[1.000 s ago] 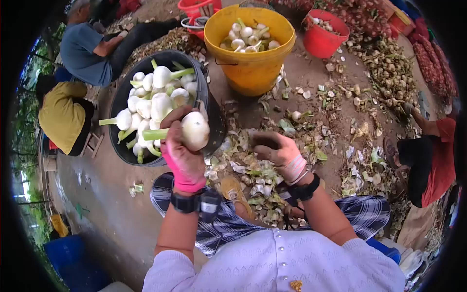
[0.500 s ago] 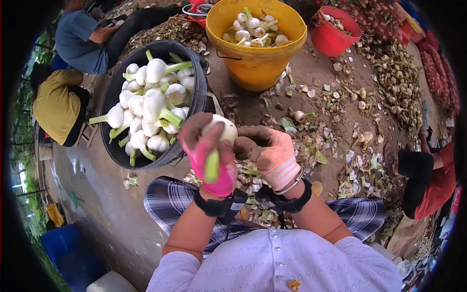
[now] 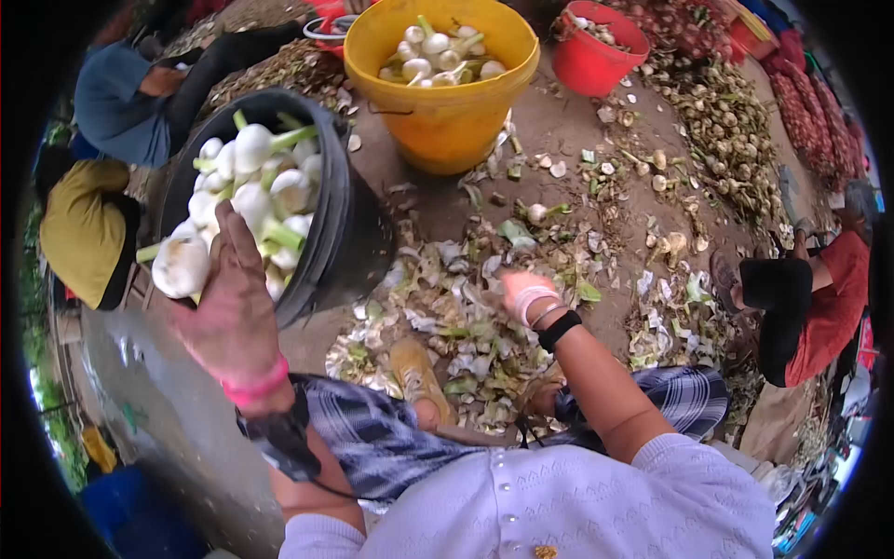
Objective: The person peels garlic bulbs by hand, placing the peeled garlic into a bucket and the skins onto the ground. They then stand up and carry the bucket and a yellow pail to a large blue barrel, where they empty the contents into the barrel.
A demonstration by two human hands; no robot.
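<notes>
My left hand (image 3: 228,312), blurred and with a bright pink cuff at the wrist, is at the near side of the black bucket (image 3: 340,242). A large white garlic bulb (image 3: 182,265) rests against its fingers, over the bucket's left rim. How the fingertips wrap it is partly hidden. Trimmed garlic bulbs (image 3: 253,149) with short green stems fill the bucket. Lower and to the right, my right hand (image 3: 529,293), in a pale pink glove, reaches down over garlic peelings (image 3: 456,326). Its fingers are smeared and mostly hidden.
A yellow bucket (image 3: 447,126) of garlic stands ahead, with a red bucket (image 3: 596,61) beyond it. Untrimmed garlic (image 3: 736,130) is heaped at right, near red net sacks (image 3: 810,121). People sit at left (image 3: 84,224) and right (image 3: 819,307).
My left hand has moved left with the garlic bulb, from in front of me to the black bucket. My right hand has parted from it and lowered toward the peelings. The view has shifted slightly.
</notes>
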